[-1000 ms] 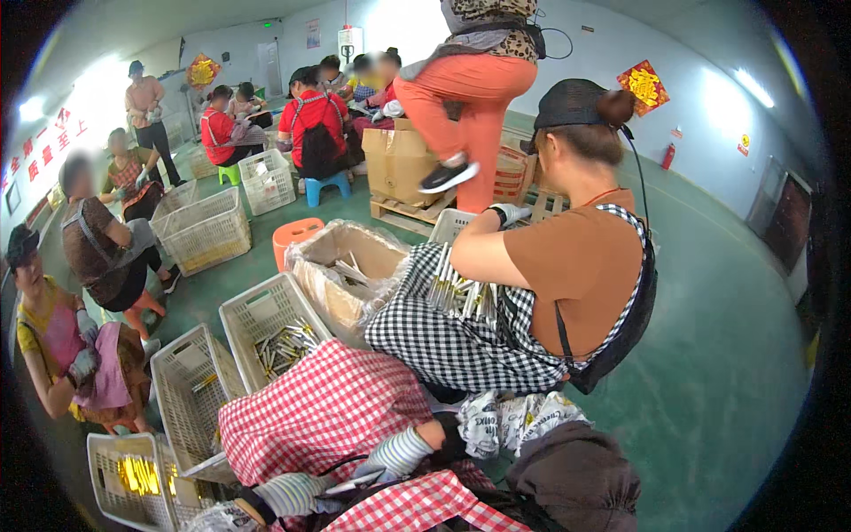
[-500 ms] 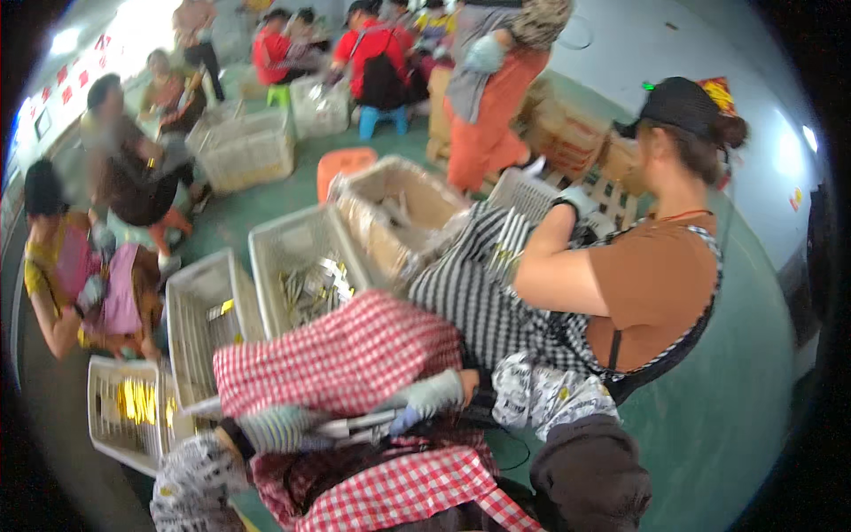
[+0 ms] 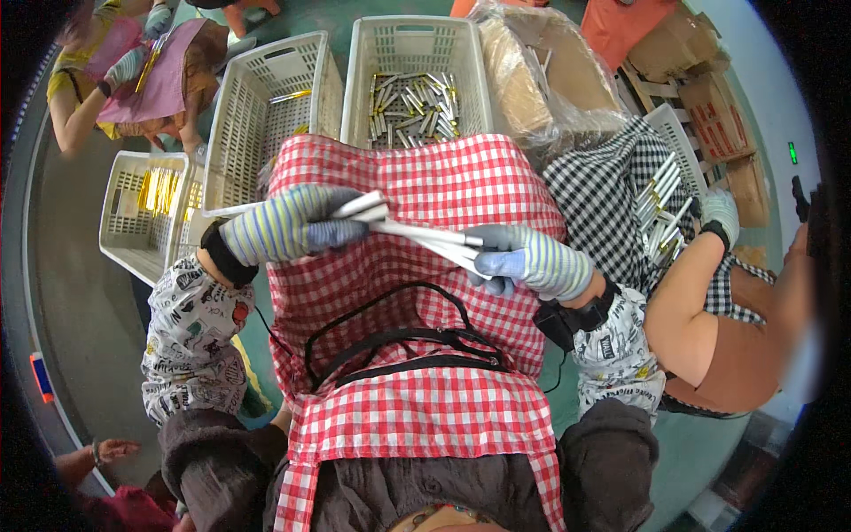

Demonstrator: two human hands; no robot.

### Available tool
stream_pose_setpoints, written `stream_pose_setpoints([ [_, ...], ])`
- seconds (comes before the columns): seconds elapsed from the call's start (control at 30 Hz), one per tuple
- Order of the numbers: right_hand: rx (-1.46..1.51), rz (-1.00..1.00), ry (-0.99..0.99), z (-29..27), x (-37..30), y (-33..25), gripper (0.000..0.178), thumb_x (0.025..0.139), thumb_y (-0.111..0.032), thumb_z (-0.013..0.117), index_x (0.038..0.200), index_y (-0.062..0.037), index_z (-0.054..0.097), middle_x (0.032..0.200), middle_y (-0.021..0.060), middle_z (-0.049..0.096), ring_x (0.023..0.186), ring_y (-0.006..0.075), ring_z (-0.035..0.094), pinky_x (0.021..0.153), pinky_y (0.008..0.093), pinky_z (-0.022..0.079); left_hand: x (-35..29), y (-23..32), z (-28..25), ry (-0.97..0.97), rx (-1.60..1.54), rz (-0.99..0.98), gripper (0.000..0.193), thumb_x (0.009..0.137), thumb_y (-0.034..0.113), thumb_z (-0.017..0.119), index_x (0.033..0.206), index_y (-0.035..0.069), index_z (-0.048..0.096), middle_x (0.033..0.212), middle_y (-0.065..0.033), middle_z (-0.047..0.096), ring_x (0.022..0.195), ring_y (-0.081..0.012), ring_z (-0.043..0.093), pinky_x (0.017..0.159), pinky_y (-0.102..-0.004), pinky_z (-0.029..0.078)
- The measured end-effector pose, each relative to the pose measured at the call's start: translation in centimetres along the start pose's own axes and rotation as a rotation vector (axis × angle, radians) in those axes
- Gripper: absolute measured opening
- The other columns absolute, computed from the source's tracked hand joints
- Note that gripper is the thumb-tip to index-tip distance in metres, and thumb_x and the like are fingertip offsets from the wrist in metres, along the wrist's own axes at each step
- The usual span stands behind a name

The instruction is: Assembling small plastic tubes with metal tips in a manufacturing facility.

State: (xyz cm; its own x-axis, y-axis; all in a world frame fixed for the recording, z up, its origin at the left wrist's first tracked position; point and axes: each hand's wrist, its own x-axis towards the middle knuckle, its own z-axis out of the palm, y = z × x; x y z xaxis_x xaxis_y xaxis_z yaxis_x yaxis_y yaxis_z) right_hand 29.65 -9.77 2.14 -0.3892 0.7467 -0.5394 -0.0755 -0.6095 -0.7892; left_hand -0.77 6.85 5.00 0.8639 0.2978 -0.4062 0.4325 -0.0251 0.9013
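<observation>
Over my lap, covered by a red-and-white checked apron (image 3: 461, 191), both gloved hands hold slim white tubes (image 3: 424, 235). My left hand (image 3: 288, 223), in a striped knit glove with grey fingers, is closed around a few tubes whose ends stick out past the thumb. My right hand (image 3: 539, 262) grips the other end of the tubes that span the gap between the hands. Several tubes overlap, and their far ends are hidden in the fingers. What the tubes are for cannot be made out.
Ahead stands a white crate (image 3: 484, 89) of loose silver tubes; left are another crate (image 3: 213, 168) and a smaller crate (image 3: 106, 213) with yellow pieces. A plastic-lined carton (image 3: 510, 89) sits ahead right. Beside me a co-worker's gloved hand (image 3: 720, 213) is near tubes on a black-and-white apron.
The view has tilted down and swung towards my lap. My hands have come up above the apron, with the tubes still between them.
</observation>
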Motion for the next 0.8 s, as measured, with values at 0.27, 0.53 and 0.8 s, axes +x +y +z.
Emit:
stream_pose_setpoints([
  [0.27,0.173,-0.175,0.086,0.9,-0.1,-0.9,0.06,0.093,-0.028,0.068,0.142,-0.0009,0.047,0.093,0.0038,0.068,0.069,0.007,0.061,0.057,0.0186,0.047,-1.7,-0.7,1.4,0.419,-0.488,0.054,0.021,0.1,0.028,0.059,0.108,0.008,0.062,0.071,0.0046,0.055,0.052,-0.0026,0.045,0.044,-0.0189,0.035],
  [0.53,0.419,-0.35,0.051,5.4,2.6,-1.8,0.03,0.098,-0.012,0.056,0.127,-0.0034,0.056,0.094,0.0019,0.065,0.078,0.0105,0.064,0.063,0.0225,0.051,0.4,-0.4,6.3,0.478,-0.916,0.15,0.025,0.099,0.036,0.06,0.099,0.011,0.057,0.072,0.0029,0.054,0.052,-0.0065,0.046,0.045,-0.0208,0.037],
  [0.8,0.439,-0.427,0.04,5.7,6.2,-5.7,0.012,0.095,-0.015,0.058,0.104,-0.0054,0.057,0.083,0.005,0.064,0.072,0.0135,0.065,0.057,0.0224,0.051,1.4,0.8,5.4,0.506,-1.201,0.232,0.034,0.099,0.037,0.06,0.116,0.008,0.058,0.073,0.0028,0.053,0.051,-0.0059,0.045,0.046,-0.0212,0.037],
])
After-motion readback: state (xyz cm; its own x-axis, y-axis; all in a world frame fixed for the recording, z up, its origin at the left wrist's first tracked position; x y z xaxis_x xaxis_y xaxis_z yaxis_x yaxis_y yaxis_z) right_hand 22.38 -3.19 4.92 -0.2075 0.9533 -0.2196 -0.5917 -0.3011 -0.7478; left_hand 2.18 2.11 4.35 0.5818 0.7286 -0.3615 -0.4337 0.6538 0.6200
